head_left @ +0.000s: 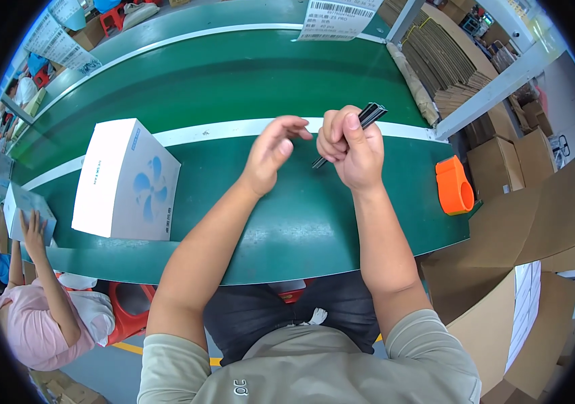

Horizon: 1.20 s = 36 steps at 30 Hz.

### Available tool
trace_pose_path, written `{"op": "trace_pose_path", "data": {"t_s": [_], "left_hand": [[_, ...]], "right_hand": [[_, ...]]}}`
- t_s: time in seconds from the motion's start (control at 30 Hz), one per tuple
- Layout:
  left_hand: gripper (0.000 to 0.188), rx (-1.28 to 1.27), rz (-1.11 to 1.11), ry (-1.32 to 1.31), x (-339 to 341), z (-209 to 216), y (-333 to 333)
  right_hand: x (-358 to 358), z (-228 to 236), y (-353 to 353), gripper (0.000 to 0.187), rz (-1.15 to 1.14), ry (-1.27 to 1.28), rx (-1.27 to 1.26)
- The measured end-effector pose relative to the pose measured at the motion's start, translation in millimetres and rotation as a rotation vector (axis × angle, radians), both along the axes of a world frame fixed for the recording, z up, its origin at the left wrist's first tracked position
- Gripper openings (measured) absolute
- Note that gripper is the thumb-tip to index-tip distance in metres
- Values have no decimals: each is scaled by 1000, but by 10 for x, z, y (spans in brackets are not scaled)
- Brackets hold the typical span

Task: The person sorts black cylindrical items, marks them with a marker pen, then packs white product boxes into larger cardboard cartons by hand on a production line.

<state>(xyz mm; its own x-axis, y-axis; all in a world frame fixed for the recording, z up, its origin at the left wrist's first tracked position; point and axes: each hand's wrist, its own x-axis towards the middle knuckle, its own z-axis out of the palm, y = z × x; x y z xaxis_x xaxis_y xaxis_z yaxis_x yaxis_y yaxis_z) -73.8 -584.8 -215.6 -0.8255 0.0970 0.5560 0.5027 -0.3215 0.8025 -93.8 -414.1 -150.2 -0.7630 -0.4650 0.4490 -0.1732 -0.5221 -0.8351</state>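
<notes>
Black and glossy, a bundle of thin strips (371, 116) sits clenched in the worker's right hand (353, 145), its ends poking out on both sides of the fist: one up and away past the thumb, the other down toward the left hand (270, 148). That left hand holds nothing that I can see; its fingers curl loosely, with the thumb apart from them, just beside the right fist and not touching the strips. How many strips there are, I can't tell.

Beneath both hands spreads a green worktop (294, 232). Well to the left of the left hand stands a white carton (99, 182) with a blue fan picture on the side. Off to the right of the right hand sits an orange piece (450, 182) with a round opening, near the worktop's edge, and beyond it, closer to the worker's body, gapes a big cardboard box (483, 296). Far left of both hands, a co-worker in pink (45, 330) has a hand on a smaller whitish box (14, 212).
</notes>
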Motion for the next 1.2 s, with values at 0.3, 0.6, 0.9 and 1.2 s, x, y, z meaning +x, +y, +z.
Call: {"op": "trace_pose_path", "data": {"t_s": [0.3, 0.6, 0.9, 1.2], "left_hand": [[53, 52, 74, -177, -86, -149, -68], [51, -6, 144, -173, -86, -127, -45], [51, 7, 60, -173, -63, -88, -38], [50, 18, 24, -193, -83, -122, -46]], "right_hand": [[-15, -195, -270, 23, -94, -30, 180], [-75, -306, -213, 38, -9, -137, 236], [-36, -186, -189, 38, -35, -43, 53], [-57, -298, -249, 37, -117, -44, 247]]}}
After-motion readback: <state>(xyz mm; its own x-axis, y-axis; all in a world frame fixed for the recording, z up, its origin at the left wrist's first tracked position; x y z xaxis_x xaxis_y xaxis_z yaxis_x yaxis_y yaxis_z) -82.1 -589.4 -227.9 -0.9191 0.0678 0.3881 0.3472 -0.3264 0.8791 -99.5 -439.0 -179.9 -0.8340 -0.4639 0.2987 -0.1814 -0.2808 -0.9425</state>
